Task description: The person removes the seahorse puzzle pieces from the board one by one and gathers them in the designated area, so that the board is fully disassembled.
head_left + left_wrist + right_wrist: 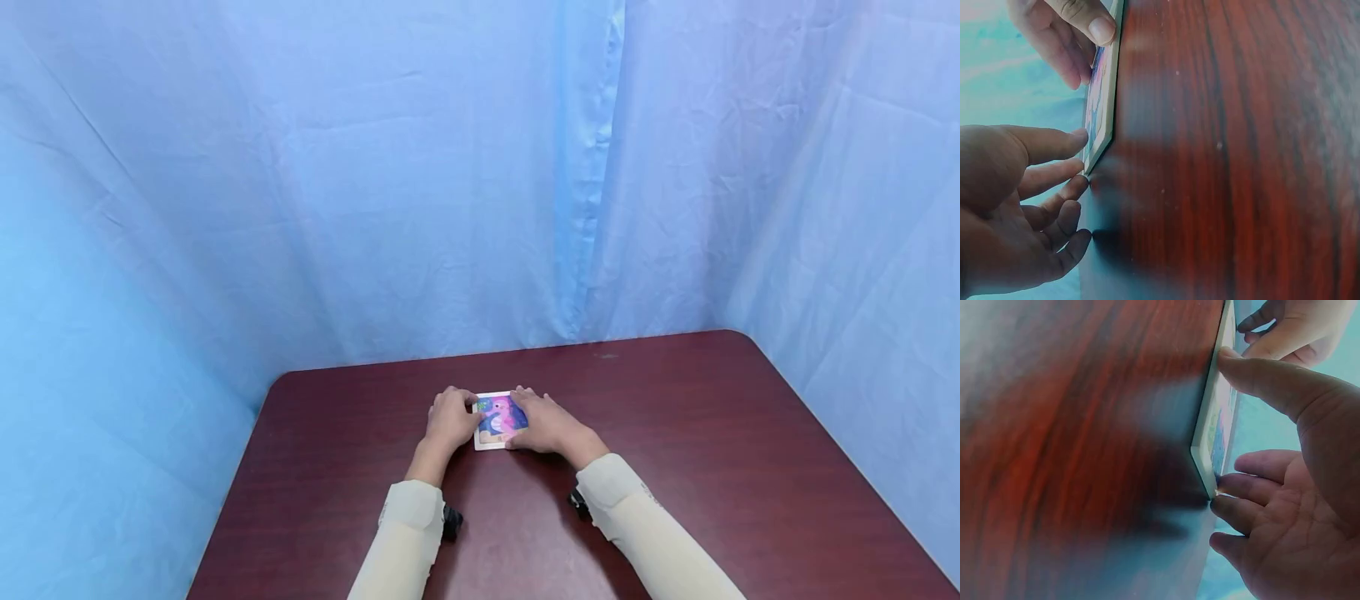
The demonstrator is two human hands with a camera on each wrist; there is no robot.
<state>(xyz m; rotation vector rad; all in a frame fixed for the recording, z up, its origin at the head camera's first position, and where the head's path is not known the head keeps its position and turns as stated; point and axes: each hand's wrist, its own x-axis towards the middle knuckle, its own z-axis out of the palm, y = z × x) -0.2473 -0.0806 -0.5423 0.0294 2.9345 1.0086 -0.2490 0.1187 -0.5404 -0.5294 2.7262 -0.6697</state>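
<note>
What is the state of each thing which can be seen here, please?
framed picture: lying flat, face up
left hand: holding the framed picture's left side, thumb on top
right hand: thumb at near edge, fingers toward far edge
table: glossy, under the framed picture
curtain: hanging, wrinkled
sleeves: ending short of the hands

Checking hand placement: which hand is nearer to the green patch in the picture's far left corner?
Left. The left hand is at the left side of the picture, close to the green patch; the right hand is at its right side, farther off.
</note>
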